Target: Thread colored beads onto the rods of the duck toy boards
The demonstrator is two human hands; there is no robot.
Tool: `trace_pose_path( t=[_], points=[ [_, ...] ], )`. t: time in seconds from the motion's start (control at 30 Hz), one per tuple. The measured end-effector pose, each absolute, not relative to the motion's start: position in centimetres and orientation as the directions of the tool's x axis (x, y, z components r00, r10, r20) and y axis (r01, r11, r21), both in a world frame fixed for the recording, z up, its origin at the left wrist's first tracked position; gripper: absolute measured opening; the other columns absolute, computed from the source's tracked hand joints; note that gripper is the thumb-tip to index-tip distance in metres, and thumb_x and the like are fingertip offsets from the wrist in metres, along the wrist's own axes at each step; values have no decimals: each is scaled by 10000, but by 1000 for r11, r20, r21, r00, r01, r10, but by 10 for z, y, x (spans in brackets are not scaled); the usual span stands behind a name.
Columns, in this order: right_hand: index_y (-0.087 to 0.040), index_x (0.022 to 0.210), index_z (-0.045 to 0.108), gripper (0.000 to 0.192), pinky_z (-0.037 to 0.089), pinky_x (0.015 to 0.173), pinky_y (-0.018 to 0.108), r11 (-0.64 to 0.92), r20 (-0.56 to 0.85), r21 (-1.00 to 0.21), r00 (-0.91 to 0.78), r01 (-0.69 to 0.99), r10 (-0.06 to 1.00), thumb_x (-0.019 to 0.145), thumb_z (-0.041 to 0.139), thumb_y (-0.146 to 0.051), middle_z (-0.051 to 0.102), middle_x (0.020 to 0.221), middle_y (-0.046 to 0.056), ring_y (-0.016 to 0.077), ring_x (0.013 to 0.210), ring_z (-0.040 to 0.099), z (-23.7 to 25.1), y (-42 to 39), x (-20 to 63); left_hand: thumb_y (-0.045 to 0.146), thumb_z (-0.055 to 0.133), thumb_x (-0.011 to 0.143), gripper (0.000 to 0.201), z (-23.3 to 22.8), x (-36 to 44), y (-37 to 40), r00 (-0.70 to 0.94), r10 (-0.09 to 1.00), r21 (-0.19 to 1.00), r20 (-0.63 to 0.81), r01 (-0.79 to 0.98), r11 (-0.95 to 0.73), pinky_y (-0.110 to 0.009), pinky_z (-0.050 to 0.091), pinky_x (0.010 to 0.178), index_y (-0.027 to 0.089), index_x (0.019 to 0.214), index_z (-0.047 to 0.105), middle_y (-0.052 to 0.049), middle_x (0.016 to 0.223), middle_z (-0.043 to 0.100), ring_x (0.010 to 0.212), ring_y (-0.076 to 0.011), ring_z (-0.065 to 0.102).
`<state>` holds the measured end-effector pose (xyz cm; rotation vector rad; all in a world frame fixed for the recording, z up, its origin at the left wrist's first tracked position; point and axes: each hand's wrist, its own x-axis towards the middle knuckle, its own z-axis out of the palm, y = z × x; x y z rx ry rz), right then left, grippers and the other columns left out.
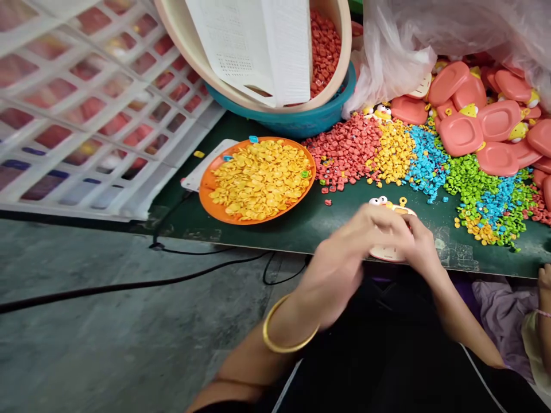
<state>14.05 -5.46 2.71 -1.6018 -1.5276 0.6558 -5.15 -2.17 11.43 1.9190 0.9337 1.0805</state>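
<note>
At the table's front edge lies a cream toy panel [390,252] with two bulging eyes and a yellow ring at its top. My left hand [344,252], wearing a gold bangle, reaches over it from the left. Its fingers are bent across the panel and partly blurred. On the right side, my right hand [422,244] grips the panel's edge, its fingertips largely hidden under the left hand. The two hands meet over the panel and cover most of it. Just beyond them are loose small red pieces [346,152] and yellow pieces [394,152].
An orange plate [206,195] heaped with flat yellow pieces stands left. Behind it, a cream basin [344,51] sits in a blue basin [284,123]. White crates [77,195] flank the left. Blue pieces [426,160], green pieces [471,178] and red toy bodies [460,132] lie right.
</note>
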Motion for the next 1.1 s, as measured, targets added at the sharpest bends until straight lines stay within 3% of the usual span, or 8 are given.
trace_pose_path(
  t=[0.17,0.3,0.43,0.6,0.73,0.87,1.0,1.1],
  points=[
    [-207,1097,612,233,550,859,375,64,170,-806,127,589,977,978,428,-284,703,1027,113,235,957,669,14,-59,135,425,518,984,375,25,-30,-10,438,850,673,291,538,-507,-512,476,1046,187,1249,635,-133,1331,624,1227,-284,552],
    [-202,1128,605,251,539,896,398,96,218,-788,129,609,968,993,413,-290,693,1054,127,239,990,649,5,-62,132,288,520,992,276,-15,-31,-20,443,804,662,397,469,-585,-477,473,1068,207,1228,639,-102,1278,658,1251,-246,553],
    [-194,1144,603,255,533,906,407,115,237,-777,118,619,964,997,416,-286,690,1085,134,241,1005,640,2,-62,130,229,528,983,260,-15,-35,-19,464,758,679,459,368,-636,-427,498,1028,224,1224,626,-74,1146,693,1162,-216,601],
    [-204,1141,613,253,535,906,397,106,237,-781,135,615,962,993,420,-275,695,1084,124,235,1008,646,2,-61,133,275,501,976,377,-12,-40,-14,548,763,617,343,481,-623,-443,485,973,202,1342,558,-119,1218,627,1139,-258,571],
    [-205,1116,641,251,550,880,392,112,258,-773,148,625,955,987,437,-276,708,1041,118,237,970,653,2,-60,126,297,537,959,208,-20,-40,-17,537,751,591,385,481,-647,-442,477,960,177,1111,612,-109,1099,628,1089,-258,559],
    [-227,1122,678,263,557,896,406,158,249,-759,56,631,967,970,465,-255,731,1034,113,250,979,665,4,-51,112,299,603,909,115,-29,-34,-18,465,792,619,395,502,-604,-442,488,940,201,948,556,-97,1076,592,1059,-252,556],
    [-242,1149,669,263,571,885,370,171,257,-826,88,538,962,972,478,-272,738,1092,81,220,1000,690,7,-33,126,354,654,878,292,-27,-31,-17,385,831,627,402,545,-556,-445,481,952,183,1087,543,-127,1174,544,1113,-268,533],
    [-220,1043,706,227,557,899,382,174,366,-773,205,610,907,960,506,-289,724,1060,95,220,999,677,7,-20,156,338,619,907,399,-19,-28,-15,455,803,611,384,527,-591,-458,431,1032,191,1265,522,-132,1280,535,1228,-282,490]
  ],
)
